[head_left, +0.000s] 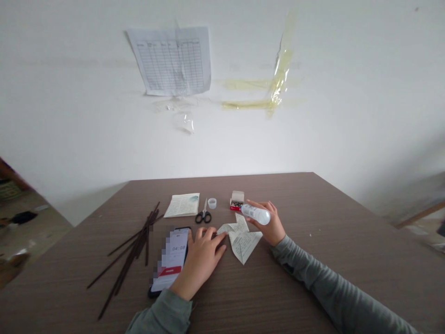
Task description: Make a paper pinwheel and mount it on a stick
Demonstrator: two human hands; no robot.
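Two hands short of the far edge (222,177): right (272,226) pinching bottle (256,214), left (202,254) spread at folded paper (243,242).

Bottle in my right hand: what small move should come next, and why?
I'd probably ease the bottle over the folded paper, with the left hand bracing it. The right hand holds the bottle tilted, its narrow end by the red box, and left fingertips appear to rest at the paper's left edge.
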